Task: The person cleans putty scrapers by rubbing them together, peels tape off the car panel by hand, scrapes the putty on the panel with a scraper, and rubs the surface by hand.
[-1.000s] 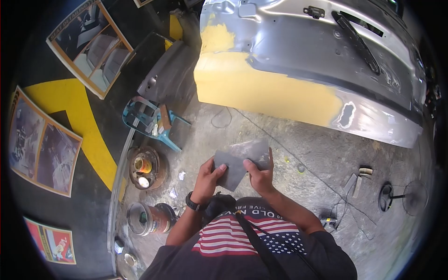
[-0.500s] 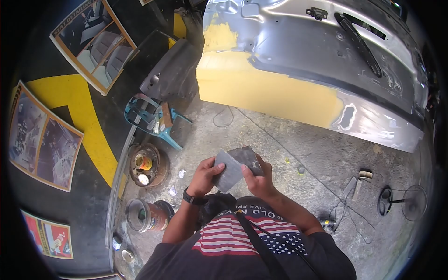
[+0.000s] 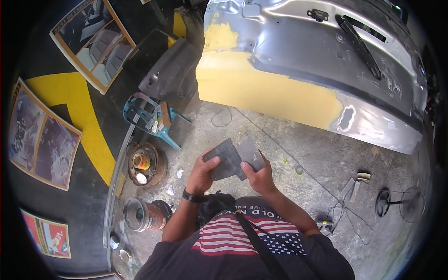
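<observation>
The left hand pinches a dark grey sheet under its thumb; the right hand clamps a lighter sheet, the 2 side by side between the hands. Beyond them is a part-yellow metal panel.

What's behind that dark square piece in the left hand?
The left hand has its thumb on the dark piece; its other fingers are mostly hidden behind it. Grey floor shows beyond its top edge; anything else it covers can't be seen.
</observation>
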